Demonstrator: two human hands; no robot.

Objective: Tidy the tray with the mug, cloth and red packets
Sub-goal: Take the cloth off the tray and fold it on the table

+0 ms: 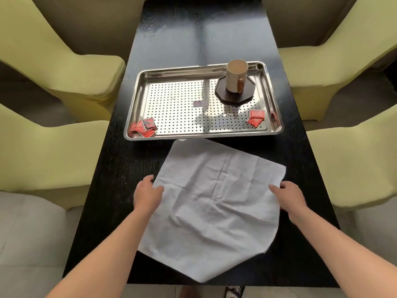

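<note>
A white cloth (214, 203) lies spread flat on the black table, in front of the steel perforated tray (171, 72). My left hand (147, 195) rests on the cloth's left corner and my right hand (289, 195) on its right corner; whether either pinches the fabric is unclear. On the tray, a cream mug (235, 76) with a brown handle stands on a dark octagonal coaster (245, 96) at the back right. Red packets (144, 126) lie in the tray's front left corner, and another red packet (255, 118) in the front right.
The black table (193, 35) runs away from me between yellow-green covered chairs: left chairs (64, 67), right chairs (343, 72). A small pale tag (200, 103) sits mid-tray. A shoe (234, 291) shows below the table's near edge.
</note>
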